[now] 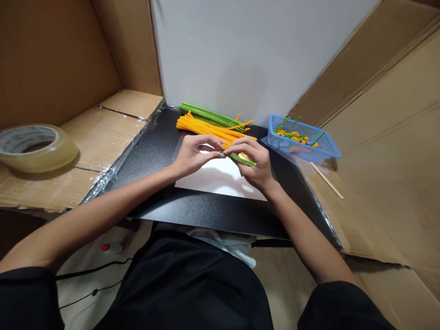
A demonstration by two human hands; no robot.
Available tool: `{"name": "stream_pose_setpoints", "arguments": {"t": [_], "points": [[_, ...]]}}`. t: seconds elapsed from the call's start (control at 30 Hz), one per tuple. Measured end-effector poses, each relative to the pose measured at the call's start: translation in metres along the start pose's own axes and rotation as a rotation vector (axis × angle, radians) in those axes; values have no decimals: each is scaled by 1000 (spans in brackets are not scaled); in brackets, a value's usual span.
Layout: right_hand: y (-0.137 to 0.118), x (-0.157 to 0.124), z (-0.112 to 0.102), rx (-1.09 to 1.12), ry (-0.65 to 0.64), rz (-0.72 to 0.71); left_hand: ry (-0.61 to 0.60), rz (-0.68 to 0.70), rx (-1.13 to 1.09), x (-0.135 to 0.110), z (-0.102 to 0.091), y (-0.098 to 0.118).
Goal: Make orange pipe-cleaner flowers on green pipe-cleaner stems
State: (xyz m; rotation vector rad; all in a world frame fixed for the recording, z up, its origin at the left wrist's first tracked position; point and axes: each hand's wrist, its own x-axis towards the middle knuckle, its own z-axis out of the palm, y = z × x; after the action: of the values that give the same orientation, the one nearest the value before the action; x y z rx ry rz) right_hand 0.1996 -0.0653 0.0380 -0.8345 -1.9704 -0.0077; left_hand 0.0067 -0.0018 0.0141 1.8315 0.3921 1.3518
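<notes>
My left hand (194,153) and my right hand (252,162) meet over a white sheet (220,178) on the black table (206,211). Both pinch a green pipe cleaner (242,159), which runs from the left fingertips through the right hand's fingers; an orange bit shows beside it. Just behind the hands lie a pile of orange pipe cleaners (209,129) and a bundle of green pipe cleaners (206,113). A blue plastic basket (302,140) to the right holds finished green-and-orange pieces.
A roll of clear tape (34,146) rests on the cardboard ledge at left. A thin wooden stick (326,180) lies right of the basket. Cardboard walls (385,119) enclose both sides, with a white board behind.
</notes>
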Motion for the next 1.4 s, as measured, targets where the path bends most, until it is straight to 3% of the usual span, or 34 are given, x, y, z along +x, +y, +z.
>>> {"name": "stream_pose_setpoints", "arguments": {"t": [0.3,0.63,0.8,0.93,1.17,1.4], "points": [[1,-3,-4,6,0,-4,-27,0,7,1,-2,-1],[-6,-3,-4,-84,2,-14,-26,219,233,0,-4,7],[-13,-3,-3,-128,1,-59,-24,367,439,-2,-6,3],[-16,-2,-5,-174,-25,-116,-66,440,462,-1,-9,6],[-11,-3,-5,-163,6,-74,-126,306,314,2,-10,4],[-8,-5,-2,-231,60,-150,-60,108,8,0,0,4]]}}
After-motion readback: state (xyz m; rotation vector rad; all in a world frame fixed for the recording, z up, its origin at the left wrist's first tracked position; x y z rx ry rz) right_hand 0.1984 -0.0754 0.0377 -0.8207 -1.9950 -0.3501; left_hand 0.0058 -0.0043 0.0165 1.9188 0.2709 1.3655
